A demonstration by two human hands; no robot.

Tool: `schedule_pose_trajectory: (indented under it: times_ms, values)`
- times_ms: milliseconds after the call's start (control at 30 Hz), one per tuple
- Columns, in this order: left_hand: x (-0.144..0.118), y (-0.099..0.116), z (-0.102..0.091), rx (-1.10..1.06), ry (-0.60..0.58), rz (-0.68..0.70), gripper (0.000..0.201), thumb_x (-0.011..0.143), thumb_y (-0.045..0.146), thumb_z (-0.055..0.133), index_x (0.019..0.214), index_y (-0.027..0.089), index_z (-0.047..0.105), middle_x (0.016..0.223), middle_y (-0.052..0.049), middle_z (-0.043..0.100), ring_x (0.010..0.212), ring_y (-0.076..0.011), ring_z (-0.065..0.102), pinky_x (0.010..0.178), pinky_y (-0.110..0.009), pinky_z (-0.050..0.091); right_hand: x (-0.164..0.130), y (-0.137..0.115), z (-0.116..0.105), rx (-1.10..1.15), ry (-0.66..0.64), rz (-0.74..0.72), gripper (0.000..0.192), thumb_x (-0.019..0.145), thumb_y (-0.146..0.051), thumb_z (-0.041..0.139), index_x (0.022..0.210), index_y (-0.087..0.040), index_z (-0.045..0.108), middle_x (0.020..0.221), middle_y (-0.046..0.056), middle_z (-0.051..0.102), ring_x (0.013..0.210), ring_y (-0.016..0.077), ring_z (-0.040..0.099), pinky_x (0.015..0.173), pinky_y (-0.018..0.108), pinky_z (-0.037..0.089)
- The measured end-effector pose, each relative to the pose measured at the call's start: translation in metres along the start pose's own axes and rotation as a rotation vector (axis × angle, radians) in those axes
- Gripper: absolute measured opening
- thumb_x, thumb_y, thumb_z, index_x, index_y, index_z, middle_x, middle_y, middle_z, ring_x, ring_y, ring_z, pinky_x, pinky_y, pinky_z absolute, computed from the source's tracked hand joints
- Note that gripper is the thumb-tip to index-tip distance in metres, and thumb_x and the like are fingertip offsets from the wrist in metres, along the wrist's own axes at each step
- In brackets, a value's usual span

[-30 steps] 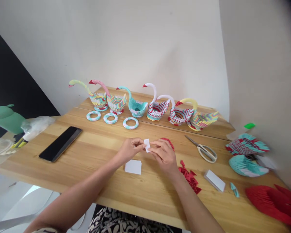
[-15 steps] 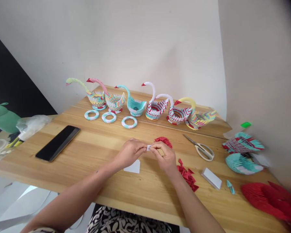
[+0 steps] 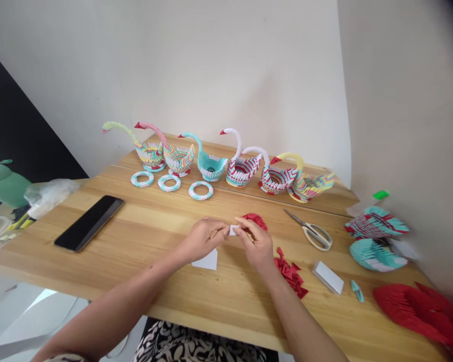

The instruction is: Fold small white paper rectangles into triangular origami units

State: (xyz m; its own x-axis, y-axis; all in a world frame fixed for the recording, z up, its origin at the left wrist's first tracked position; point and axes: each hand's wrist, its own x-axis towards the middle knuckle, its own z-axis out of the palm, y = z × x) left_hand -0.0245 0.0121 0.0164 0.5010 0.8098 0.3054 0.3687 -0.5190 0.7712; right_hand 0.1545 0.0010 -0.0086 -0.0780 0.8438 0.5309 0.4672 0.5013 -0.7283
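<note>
Above the middle of the wooden table, my left hand (image 3: pixel 206 236) and my right hand (image 3: pixel 257 245) pinch a small piece of white paper (image 3: pixel 233 230) between them. The left fingertips grip its left edge, while the right thumb and fingers hold the other side. Part of the paper is hidden by the fingers. Just below lie a few white paper slips (image 3: pixel 207 260). Behind my right hand is a pile of small red folded paper pieces (image 3: pixel 257 219), and a second red pile (image 3: pixel 291 274) lies beside my right wrist.
Several folded-paper swans (image 3: pixel 211 167) line the back, with paper rings (image 3: pixel 201 190) before them. A phone (image 3: pixel 89 222) lies left. Scissors (image 3: pixel 317 236), a white paper stack (image 3: pixel 328 277), a small turquoise piece (image 3: pixel 357 291) and a red paper model (image 3: pixel 415 311) are at right.
My right fingers have shifted slightly on the white paper, and more of it shows between my hands. My left hand has barely moved.
</note>
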Motion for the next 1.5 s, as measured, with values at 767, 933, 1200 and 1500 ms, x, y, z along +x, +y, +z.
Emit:
schedule_pose_trajectory:
  times_ms: [767,933,1200,1500]
  values:
    - [-0.001,-0.004,0.014,0.027,0.081,-0.042,0.015,0.081,0.022,0.055,0.070,0.017,0.062,0.068,0.001,0.065,0.064,-0.0119,0.055,0.067,-0.024,0.038,0.000,-0.009,0.000,0.029,-0.077,-0.011,0.011,0.086,-0.025,0.054,0.076,-0.021,0.059,0.071,0.001,0.062,0.067,0.0158,0.057,0.064,0.028,0.044]
    - [-0.003,-0.003,0.017,0.108,0.164,0.024,0.018,0.079,0.019,0.056,0.061,0.016,0.056,0.064,-0.001,0.062,0.063,-0.0129,0.053,0.066,-0.026,0.037,-0.003,-0.007,0.006,0.170,-0.037,0.120,0.010,0.085,-0.025,0.056,0.075,-0.020,0.057,0.068,-0.001,0.060,0.063,0.0143,0.056,0.060,0.025,0.043]
    - [-0.001,-0.003,0.014,-0.564,0.031,-0.227,0.020,0.082,0.035,0.059,0.080,0.015,0.059,0.079,-0.003,0.066,0.077,-0.0147,0.060,0.072,-0.026,0.043,-0.001,-0.002,0.003,0.243,-0.014,0.200,0.012,0.084,-0.028,0.058,0.076,-0.019,0.058,0.068,0.000,0.060,0.062,0.0134,0.056,0.058,0.024,0.046]
    - [0.004,-0.009,0.012,-0.962,0.072,-0.366,0.034,0.066,0.037,0.076,0.083,0.014,0.058,0.079,-0.002,0.066,0.072,-0.0126,0.061,0.074,-0.027,0.045,0.001,-0.002,-0.002,0.004,0.052,-0.073,0.026,0.085,-0.023,0.057,0.111,-0.025,0.060,0.109,0.009,0.062,0.096,0.0214,0.060,0.082,0.038,0.050]
